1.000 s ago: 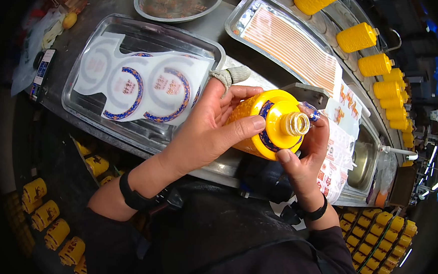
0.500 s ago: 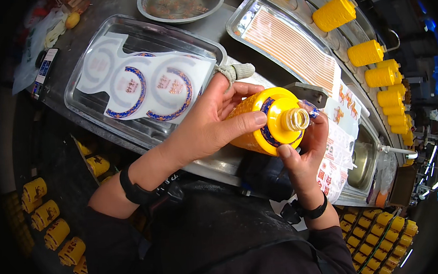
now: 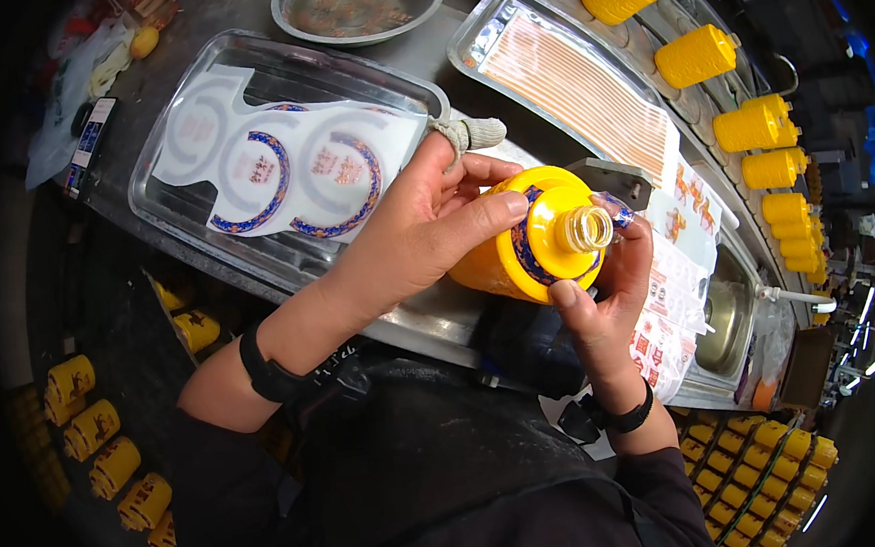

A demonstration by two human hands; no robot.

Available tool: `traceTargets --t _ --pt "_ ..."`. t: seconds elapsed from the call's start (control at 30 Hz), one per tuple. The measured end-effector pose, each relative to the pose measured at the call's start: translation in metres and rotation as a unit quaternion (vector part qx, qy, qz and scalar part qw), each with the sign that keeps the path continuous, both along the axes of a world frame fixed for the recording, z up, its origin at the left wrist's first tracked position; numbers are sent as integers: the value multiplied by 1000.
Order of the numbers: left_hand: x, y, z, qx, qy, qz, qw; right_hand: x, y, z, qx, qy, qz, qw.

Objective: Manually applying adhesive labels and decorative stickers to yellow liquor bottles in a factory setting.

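Observation:
A yellow bottle [image 3: 488,263] with a clear threaded neck is tilted so its mouth points right and toward me. My left hand [image 3: 422,219] is closed around its far left side, the thumb lying on the shoulder. A pale cloth sleeve [image 3: 479,134] covers one left fingertip. My right hand [image 3: 616,318] grips the shoulder's right edge between thumb and fingers. A blue patterned band decal [image 3: 530,253] curves around the shoulder, partly hidden by my thumbs. A shiny blue patterned scrap [image 3: 615,208] shows at my right fingertip.
A metal tray [image 3: 141,181] holds a sheet of ring decals [image 3: 295,162]. Behind it stands a metal bowl [image 3: 287,22]. Another tray [image 3: 464,46] carries a striped sheet. Yellow bottles [image 3: 695,55] line a curved conveyor. A small sink [image 3: 727,331] sits right; more bottles [image 3: 117,466] stand lower left.
The bottle has turned slightly and shifted a little to the left in my hands. My left thumb has moved up along the shoulder. Bottles on the conveyor have moved right and nearer.

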State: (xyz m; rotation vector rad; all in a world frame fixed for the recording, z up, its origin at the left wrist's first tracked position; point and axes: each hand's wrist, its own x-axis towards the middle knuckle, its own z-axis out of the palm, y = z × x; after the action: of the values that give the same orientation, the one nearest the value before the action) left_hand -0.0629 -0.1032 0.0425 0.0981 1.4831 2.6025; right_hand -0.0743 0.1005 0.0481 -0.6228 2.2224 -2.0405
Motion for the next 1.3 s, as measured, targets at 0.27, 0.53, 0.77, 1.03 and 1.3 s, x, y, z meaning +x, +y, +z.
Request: traceTargets --t 0.27,0.53,0.77,1.03,1.3 --pt "0 0 -4 -10 3 -2 1000 2 -3 4 -23 -18 -2 1000" --pt "10 3 -3 -10 56 19 998 1 0 0 -11 3 4 1000" --pt "11 4 -6 -16 62 23 998 2 1 -1 -4 7 5 1000" --pt "28 -4 -5 -124 117 48 984 1 -1 0 -24 -10 10 1000" --pt "43 -14 12 -422 252 90 866 0 2 0 -11 13 8 1000"
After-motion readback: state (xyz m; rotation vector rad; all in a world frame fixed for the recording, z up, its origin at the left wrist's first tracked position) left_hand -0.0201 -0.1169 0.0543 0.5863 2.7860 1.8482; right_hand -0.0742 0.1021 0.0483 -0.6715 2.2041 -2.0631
